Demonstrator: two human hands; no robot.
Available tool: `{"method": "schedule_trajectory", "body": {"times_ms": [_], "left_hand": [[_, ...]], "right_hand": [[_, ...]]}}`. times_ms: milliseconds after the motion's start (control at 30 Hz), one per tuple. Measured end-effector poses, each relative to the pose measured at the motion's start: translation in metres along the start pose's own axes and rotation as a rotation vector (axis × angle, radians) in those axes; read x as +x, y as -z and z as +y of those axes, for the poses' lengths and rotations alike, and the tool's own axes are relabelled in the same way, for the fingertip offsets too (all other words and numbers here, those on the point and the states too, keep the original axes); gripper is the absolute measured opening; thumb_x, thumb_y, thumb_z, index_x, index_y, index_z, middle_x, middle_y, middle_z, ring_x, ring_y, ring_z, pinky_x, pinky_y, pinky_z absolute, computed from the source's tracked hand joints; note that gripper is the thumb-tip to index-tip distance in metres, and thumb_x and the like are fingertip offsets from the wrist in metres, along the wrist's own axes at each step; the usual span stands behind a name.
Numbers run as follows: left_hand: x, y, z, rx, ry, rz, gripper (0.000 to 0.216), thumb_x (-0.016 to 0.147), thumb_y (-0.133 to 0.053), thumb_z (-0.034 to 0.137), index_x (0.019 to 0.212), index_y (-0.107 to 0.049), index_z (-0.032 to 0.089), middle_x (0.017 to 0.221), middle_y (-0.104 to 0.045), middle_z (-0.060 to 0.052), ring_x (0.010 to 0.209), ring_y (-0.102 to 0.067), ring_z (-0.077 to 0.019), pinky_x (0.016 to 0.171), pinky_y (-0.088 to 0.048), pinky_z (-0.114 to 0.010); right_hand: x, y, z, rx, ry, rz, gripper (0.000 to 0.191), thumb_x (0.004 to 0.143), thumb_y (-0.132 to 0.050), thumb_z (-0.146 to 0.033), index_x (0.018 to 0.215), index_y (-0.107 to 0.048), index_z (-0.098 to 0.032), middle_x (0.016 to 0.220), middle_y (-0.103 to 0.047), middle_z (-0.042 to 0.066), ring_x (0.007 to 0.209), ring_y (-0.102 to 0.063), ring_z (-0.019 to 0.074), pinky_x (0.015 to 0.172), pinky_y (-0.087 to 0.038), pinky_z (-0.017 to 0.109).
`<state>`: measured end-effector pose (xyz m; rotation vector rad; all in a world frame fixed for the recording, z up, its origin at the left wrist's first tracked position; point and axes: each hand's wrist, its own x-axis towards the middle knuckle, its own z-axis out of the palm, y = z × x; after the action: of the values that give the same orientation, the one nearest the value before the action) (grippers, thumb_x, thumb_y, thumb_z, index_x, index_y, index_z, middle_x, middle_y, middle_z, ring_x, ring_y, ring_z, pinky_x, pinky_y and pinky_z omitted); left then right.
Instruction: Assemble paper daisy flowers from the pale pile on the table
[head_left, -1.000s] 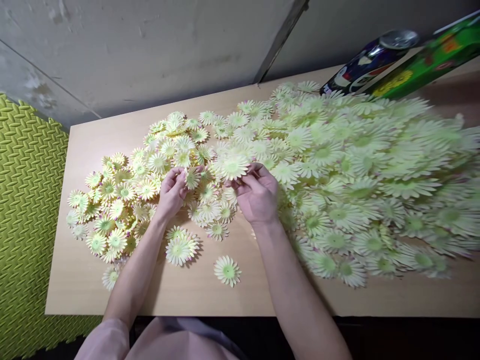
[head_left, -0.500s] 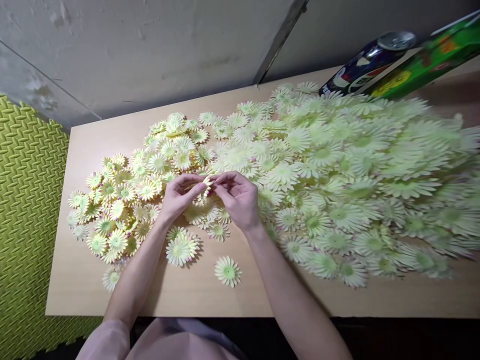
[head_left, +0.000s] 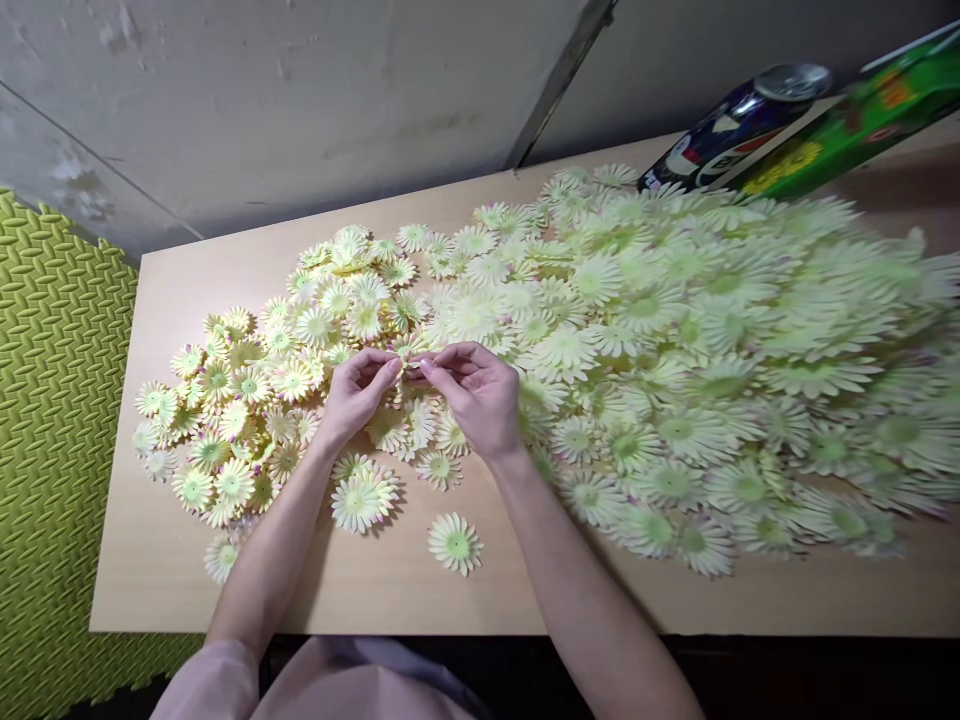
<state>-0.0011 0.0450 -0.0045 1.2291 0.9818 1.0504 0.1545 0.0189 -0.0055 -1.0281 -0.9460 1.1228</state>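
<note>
Between my two hands is a pale yellow-green artificial flower (head_left: 406,352), pinched at its petals. My left hand (head_left: 360,388) grips it from the left with thumb and fingers. From the right, my right hand (head_left: 478,395) pinches the same flower. Fingers partly cover it, so I cannot tell whether it is one layer or more. Below the hands lie more loose flower heads (head_left: 439,469). Nearer the front edge are a small stack of flower heads (head_left: 364,498) and a single flower head (head_left: 456,543), lying face up with a green centre.
A smaller heap of flower heads (head_left: 234,482) covers the table's left part; a large heap (head_left: 675,430) spreads over the right. Behind it stand a dark blue can (head_left: 739,125) and a green carton (head_left: 862,130). A grey wall (head_left: 337,90) borders the wooden table (head_left: 180,590); yellow-green foam matting (head_left: 60,450) is at left.
The flower between my hands has turned from edge-on to a flatter, more open position. My fingertips have shifted slightly apart around it.
</note>
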Motion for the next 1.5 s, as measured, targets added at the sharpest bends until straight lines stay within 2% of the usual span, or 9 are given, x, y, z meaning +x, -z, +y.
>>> {"method": "schedule_trajectory", "body": {"times_ms": [200,500,867,1033,1267,1500], "left_hand": [[0.001,0.002,-0.005,0.024,-0.026,-0.007,0.027,0.084,-0.069,0.043,0.091,-0.069,0.017,0.070,-0.061,0.000,0.058,-0.053,-0.0063,0.053,-0.044,-0.018],[0.001,0.002,-0.003,0.024,-0.053,-0.041,0.025,0.084,-0.070,0.041,0.090,-0.069,0.017,0.070,-0.061,0.000,0.059,-0.053,-0.0065,0.056,-0.046,-0.019],[0.000,0.002,-0.002,0.013,-0.046,-0.028,0.026,0.084,-0.069,0.043,0.091,-0.068,0.017,0.070,-0.059,0.001,0.058,-0.051,-0.0050,0.055,-0.044,-0.017],[0.001,0.002,-0.002,-0.044,-0.004,-0.014,0.029,0.084,-0.067,0.047,0.090,-0.067,0.019,0.077,-0.061,0.000,0.062,-0.052,-0.0047,0.057,-0.046,-0.015],[0.000,0.002,0.000,-0.035,0.001,-0.029,0.029,0.080,-0.073,0.046,0.089,-0.065,0.019,0.063,-0.055,0.003,0.054,-0.047,-0.0056,0.055,-0.046,-0.019],[0.001,0.003,-0.003,-0.110,0.014,-0.025,0.026,0.082,-0.072,0.043,0.088,-0.065,0.019,0.073,-0.055,0.002,0.059,-0.048,-0.0034,0.055,-0.043,-0.016]], "right_hand": [[0.001,0.002,-0.002,0.032,-0.066,-0.039,0.019,0.076,-0.080,-0.030,0.086,-0.066,-0.021,0.088,-0.077,0.003,0.084,-0.076,0.0194,0.081,-0.066,0.035],[0.000,-0.003,-0.013,-0.023,-0.058,-0.002,0.028,0.062,-0.089,-0.025,0.080,-0.068,-0.020,0.084,-0.076,0.003,0.081,-0.074,0.0170,0.079,-0.065,0.032],[0.000,-0.002,-0.011,-0.008,-0.073,-0.003,0.024,0.066,-0.086,-0.024,0.081,-0.068,-0.019,0.084,-0.076,0.003,0.082,-0.075,0.0169,0.081,-0.065,0.033],[0.001,0.000,-0.005,-0.025,-0.067,0.005,0.025,0.067,-0.086,-0.025,0.084,-0.068,-0.020,0.085,-0.076,0.003,0.081,-0.075,0.0175,0.083,-0.065,0.036],[0.000,0.002,-0.003,-0.034,-0.061,-0.017,0.024,0.069,-0.084,-0.026,0.085,-0.067,-0.021,0.086,-0.075,0.003,0.084,-0.075,0.0187,0.087,-0.064,0.038],[0.000,0.002,-0.006,-0.051,-0.056,-0.020,0.022,0.070,-0.083,-0.024,0.084,-0.068,-0.020,0.086,-0.075,0.003,0.083,-0.074,0.0179,0.084,-0.064,0.037]]}}
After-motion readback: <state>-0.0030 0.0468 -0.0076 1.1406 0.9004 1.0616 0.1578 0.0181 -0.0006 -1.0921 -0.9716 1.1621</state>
